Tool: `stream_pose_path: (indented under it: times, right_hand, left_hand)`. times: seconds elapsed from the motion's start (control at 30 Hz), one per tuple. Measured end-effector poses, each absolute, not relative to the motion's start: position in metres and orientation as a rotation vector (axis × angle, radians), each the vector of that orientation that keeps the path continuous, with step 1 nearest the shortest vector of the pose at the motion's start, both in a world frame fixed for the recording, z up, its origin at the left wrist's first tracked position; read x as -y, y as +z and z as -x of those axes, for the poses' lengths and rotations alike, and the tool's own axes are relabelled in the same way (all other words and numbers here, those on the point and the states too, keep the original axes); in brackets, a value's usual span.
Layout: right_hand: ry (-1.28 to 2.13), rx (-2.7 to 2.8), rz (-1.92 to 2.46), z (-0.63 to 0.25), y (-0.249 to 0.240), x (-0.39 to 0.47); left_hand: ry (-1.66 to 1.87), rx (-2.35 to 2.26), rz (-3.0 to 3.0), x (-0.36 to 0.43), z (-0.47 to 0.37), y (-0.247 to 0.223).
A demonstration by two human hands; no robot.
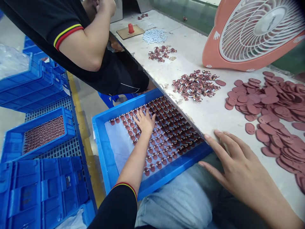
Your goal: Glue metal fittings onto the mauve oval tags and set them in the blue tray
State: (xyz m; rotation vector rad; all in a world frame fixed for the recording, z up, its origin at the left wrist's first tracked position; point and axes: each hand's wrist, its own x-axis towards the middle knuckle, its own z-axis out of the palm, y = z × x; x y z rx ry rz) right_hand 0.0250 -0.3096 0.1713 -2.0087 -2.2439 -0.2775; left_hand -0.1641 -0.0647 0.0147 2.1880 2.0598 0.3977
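Observation:
My left hand (145, 121) reaches into a blue tray (101, 152), fingers spread over rows of small brown pieces (164, 140) on a pale sheet (116, 143). It is near the upper-left rows and holds nothing that shows. My right hand (234, 159) is at the edge of the white table (209, 117), palm down, fingers apart and holding nothing. To its right lies a heap of flat reddish-brown ovals (271, 127). Beyond the hand, a pile of small brown and white parts (196, 85) rests on the table.
A pink fan (212, 54) stands at the table's back right. Another person (83, 47) sits at upper left, near pale blue bits (154, 36) and a red cup (131, 28). Blue crates (43, 187) line the left side, one filled tray (69, 127) among them.

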Motion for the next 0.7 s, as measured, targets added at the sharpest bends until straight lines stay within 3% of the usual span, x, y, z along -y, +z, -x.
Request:
stream_pose_path:
  times: [0.7]
  right_hand:
    - [-0.292,2.202,2.018,-0.023,0.167,0.309]
  left_hand:
    - [0.395,-2.1,-2.174,0.066,0.175,0.017]
